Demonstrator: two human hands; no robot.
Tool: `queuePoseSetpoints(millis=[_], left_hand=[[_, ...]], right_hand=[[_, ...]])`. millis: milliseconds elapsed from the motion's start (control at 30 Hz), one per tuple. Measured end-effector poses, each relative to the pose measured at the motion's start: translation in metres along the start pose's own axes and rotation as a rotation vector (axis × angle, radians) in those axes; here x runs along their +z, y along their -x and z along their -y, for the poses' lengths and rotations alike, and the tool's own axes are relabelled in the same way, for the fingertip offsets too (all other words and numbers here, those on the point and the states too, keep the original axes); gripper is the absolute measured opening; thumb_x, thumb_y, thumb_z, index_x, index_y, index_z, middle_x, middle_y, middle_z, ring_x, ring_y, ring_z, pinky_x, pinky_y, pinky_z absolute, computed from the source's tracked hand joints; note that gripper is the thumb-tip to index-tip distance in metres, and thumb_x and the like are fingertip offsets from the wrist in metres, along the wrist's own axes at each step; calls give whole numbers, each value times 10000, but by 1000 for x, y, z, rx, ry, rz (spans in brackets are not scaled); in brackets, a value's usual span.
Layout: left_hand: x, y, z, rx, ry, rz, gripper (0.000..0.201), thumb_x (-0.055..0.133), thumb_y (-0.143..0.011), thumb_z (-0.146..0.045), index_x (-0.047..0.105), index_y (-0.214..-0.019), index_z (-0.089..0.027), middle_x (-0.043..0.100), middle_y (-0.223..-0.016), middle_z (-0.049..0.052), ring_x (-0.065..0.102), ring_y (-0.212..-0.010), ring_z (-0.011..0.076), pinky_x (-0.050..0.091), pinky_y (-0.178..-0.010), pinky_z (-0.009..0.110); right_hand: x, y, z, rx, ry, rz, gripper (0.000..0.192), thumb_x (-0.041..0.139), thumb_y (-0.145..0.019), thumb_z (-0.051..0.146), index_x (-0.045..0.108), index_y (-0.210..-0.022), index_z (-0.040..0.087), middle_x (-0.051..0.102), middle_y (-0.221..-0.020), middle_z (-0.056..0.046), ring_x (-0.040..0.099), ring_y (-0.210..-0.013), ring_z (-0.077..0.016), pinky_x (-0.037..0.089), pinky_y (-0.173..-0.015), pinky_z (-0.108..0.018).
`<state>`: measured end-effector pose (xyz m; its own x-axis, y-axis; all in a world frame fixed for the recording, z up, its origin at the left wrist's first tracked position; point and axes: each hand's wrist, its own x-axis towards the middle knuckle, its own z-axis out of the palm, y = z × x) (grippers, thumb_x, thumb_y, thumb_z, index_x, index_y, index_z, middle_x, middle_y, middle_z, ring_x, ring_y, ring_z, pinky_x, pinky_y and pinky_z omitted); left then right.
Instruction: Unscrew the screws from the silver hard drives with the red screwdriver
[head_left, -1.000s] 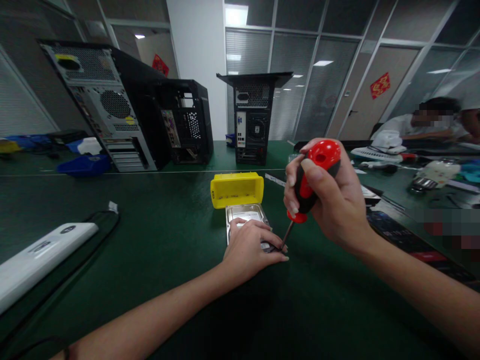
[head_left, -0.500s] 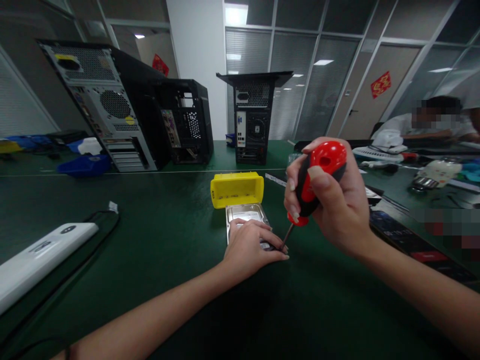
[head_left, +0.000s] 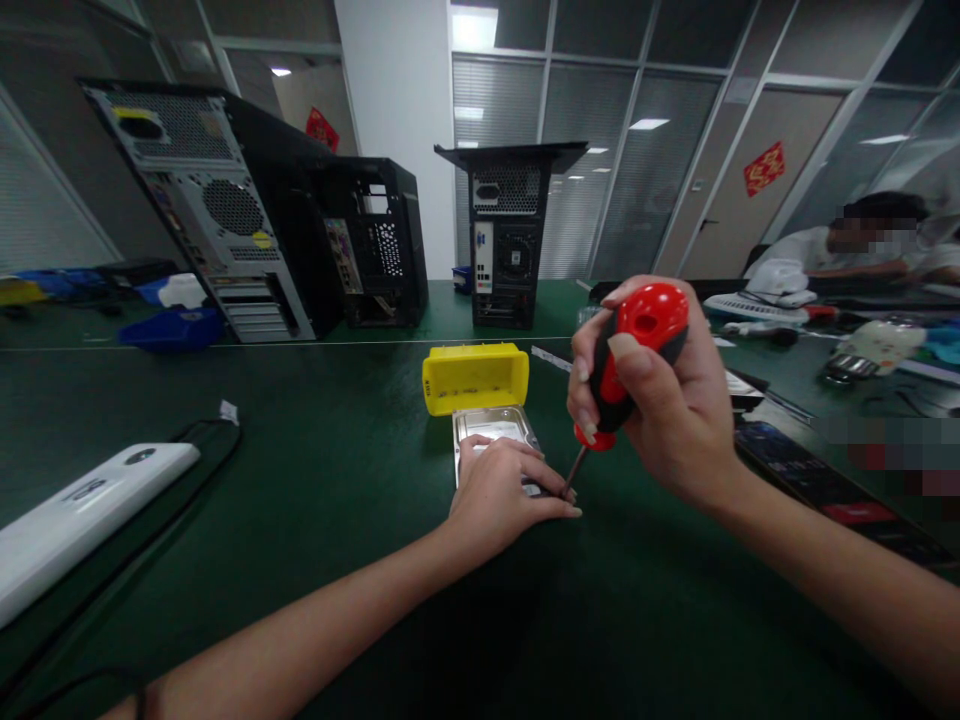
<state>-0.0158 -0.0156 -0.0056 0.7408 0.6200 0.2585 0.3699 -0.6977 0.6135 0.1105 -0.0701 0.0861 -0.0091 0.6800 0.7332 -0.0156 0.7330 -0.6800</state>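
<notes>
A silver hard drive (head_left: pixel 491 427) lies flat on the green table (head_left: pixel 330 470), just in front of a yellow plastic bin (head_left: pixel 475 377). My left hand (head_left: pixel 499 495) rests palm down on the drive's near end, fingers spread over it. My right hand (head_left: pixel 660 400) grips a screwdriver with a red and black handle (head_left: pixel 634 345), held nearly upright. Its thin shaft (head_left: pixel 573 470) slants down to the drive's near right corner, beside my left fingertips.
Three computer towers (head_left: pixel 225 220) (head_left: pixel 379 245) (head_left: pixel 510 235) stand at the back. A white device (head_left: pixel 82 510) with a black cable lies at left, blue bins (head_left: pixel 169 328) behind it. Flat dark parts (head_left: pixel 817 480) lie at right. A person (head_left: pixel 840 250) sits at the far right.
My right hand has shifted slightly on the screwdriver handle, as if turning it. My left hand stays on the drive.
</notes>
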Motion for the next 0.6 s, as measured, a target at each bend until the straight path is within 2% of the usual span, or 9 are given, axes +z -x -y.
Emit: queuePoseSetpoints(millis=[233, 600], left_hand=[[-3, 0, 0, -3, -21, 34, 128, 758, -689, -423, 737, -789, -346, 745, -912, -90, 576, -1010, 228, 233, -894, 416], [0, -1, 2, 1, -2, 1, 115, 733, -710, -453, 740, -774, -357, 746, -899, -83, 576, -997, 237, 238, -884, 425]], right_hand=[[1, 0, 0, -2, -23, -8, 196, 575, -847, 291, 451, -998, 272, 512, -764, 18, 496, -458, -98, 405, -372, -244], [1, 0, 0, -3, -18, -10, 193, 570, -850, 304, 452, -1000, 273, 523, -763, 16, 494, -463, -95, 404, -373, -242]])
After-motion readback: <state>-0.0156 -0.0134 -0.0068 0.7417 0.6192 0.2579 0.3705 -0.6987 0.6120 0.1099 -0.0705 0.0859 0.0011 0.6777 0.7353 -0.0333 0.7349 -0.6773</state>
